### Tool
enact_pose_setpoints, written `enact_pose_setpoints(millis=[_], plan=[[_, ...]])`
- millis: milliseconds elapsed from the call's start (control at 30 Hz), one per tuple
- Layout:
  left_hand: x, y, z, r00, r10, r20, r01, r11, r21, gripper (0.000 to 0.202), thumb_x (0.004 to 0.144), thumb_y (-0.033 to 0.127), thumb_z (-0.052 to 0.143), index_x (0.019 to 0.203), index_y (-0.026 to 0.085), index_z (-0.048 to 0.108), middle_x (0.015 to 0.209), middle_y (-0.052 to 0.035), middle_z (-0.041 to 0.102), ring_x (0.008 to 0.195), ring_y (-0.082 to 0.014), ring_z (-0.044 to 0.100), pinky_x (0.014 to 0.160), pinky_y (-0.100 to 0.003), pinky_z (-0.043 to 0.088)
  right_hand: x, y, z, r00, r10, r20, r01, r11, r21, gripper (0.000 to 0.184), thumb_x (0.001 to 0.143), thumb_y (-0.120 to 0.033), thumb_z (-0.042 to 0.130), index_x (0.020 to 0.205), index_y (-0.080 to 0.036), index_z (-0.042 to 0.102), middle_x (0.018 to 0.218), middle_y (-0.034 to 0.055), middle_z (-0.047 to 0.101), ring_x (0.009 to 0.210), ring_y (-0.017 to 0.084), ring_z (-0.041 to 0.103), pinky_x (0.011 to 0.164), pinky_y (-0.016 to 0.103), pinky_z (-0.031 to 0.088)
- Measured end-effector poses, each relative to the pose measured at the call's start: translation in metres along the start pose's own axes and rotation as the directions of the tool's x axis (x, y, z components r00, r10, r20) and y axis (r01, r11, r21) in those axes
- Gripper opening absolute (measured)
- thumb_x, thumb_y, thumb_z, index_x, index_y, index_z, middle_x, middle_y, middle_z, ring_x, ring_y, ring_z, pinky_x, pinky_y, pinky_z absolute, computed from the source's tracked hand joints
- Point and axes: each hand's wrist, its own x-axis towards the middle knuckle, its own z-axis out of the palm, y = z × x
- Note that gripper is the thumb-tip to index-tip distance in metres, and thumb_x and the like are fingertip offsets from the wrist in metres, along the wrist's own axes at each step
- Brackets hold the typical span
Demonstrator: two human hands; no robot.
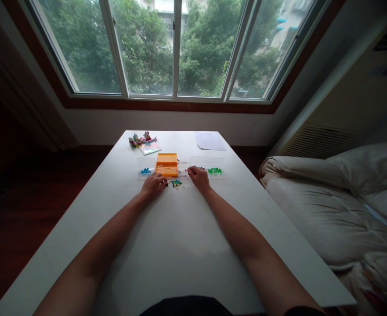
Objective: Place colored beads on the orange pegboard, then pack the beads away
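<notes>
My left hand (154, 184) rests on the table with its fingers loosely bent and apart, at the left of a loose pile of small mixed-colour pieces (175, 183). A dark piece lies by its fingertips; no grip on it shows. Over the right part of a clear compartment box (183, 166), my right hand (199, 175) has thumb and fingers pinched together. A tiny red piece (186, 170) shows right at these fingertips, but whether it is held I cannot tell. Between the hands stands an orange open case (167, 158) with small light pieces on its lower half.
Blue pieces (145, 171) lie in a clear box on the left, green pieces (215, 170) in one on the right. Farther back are small colourful figures (142, 139), a printed card (150, 148) and white paper sheets (209, 141). A sofa (328, 206) stands right of the white table (180, 245).
</notes>
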Motion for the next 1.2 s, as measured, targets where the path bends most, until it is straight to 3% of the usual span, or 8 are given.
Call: enact_pose_setpoints(millis=[100,267,467,633,1000,1100,1200], plan=[[0.000,0.002,-0.001,1.000,0.006,0.004,-0.006,1.000,-0.005,0.020,0.092,0.032,0.057,0.093,0.024,0.076,0.090,-0.0069,0.065,0.095,-0.0235,0.056,0.085,-0.036,0.046,0.007,0.010,-0.013,0.977,0.026,-0.209,-0.037,0.998,-0.045,0.026,0.097,-0.037,0.049,0.095,-0.019,0.068,0.087,0.0050,0.068,0.079,0.017,0.059,0.080,0.029,0.045],[-0.001,0.003,-0.004,1.000,0.015,0.022,-0.015,1.000,-0.012,0.018,0.089,0.033,0.060,0.095,0.025,0.075,0.092,-0.0065,0.065,0.095,-0.0240,0.056,0.084,-0.036,0.046,0.015,0.043,-0.038,0.881,0.123,-0.457,-0.220,0.961,-0.167,0.024,0.094,-0.031,0.048,0.093,-0.016,0.066,0.088,0.0081,0.065,0.086,0.020,0.055,0.089,0.035,0.043],[-0.001,0.002,-0.003,1.000,0.016,0.025,-0.016,1.000,-0.012,0.019,0.091,0.032,0.057,0.095,0.026,0.075,0.091,-0.0060,0.065,0.095,-0.0237,0.056,0.083,-0.036,0.046,0.016,0.062,-0.051,0.775,0.284,-0.564,-0.455,0.870,-0.189,0.023,0.090,-0.031,0.051,0.088,-0.016,0.068,0.094,0.0110,0.065,0.093,0.024,0.052,0.088,0.037,0.040],[0.000,0.003,-0.003,0.999,0.011,0.031,-0.011,1.000,-0.001,0.021,0.092,0.030,0.054,0.095,0.025,0.075,0.093,-0.0072,0.066,0.097,-0.0240,0.056,0.083,-0.036,0.047,0.014,0.064,-0.049,0.738,0.317,-0.596,-0.540,0.807,-0.239,0.023,0.086,-0.032,0.055,0.085,-0.017,0.071,0.098,0.0132,0.064,0.100,0.028,0.050,0.087,0.039,0.039],[0.000,0.004,-0.006,0.999,0.022,0.047,-0.021,0.999,-0.025,0.019,0.090,0.029,0.057,0.095,0.024,0.075,0.091,-0.0065,0.066,0.094,-0.0231,0.056,0.084,-0.036,0.047,0.015,0.073,-0.047,0.709,0.401,-0.580,-0.580,0.799,-0.158,0.028,0.089,-0.030,0.046,0.091,-0.018,0.072,0.101,0.0122,0.064,0.096,0.025,0.051,0.086,0.036,0.041],[0.000,0.003,-0.005,0.999,0.026,0.046,-0.025,0.999,-0.026,0.019,0.089,0.028,0.058,0.096,0.024,0.075,0.092,-0.0067,0.066,0.094,-0.0230,0.056,0.083,-0.035,0.047,0.015,0.066,-0.045,0.755,0.354,-0.552,-0.521,0.835,-0.177,0.028,0.091,-0.030,0.045,0.091,-0.017,0.070,0.101,0.0127,0.065,0.098,0.025,0.051,0.090,0.037,0.040],[0.001,0.003,-0.004,0.999,0.028,0.043,-0.027,0.999,-0.021,0.020,0.089,0.026,0.057,0.097,0.025,0.075,0.093,-0.0067,0.066,0.095,-0.0234,0.056,0.083,-0.036,0.047,0.014,0.053,-0.039,0.862,0.238,-0.447,-0.354,0.915,-0.196,0.028,0.094,-0.028,0.044,0.093,-0.016,0.069,0.096,0.0115,0.066,0.094,0.023,0.054,0.092,0.035,0.040]])
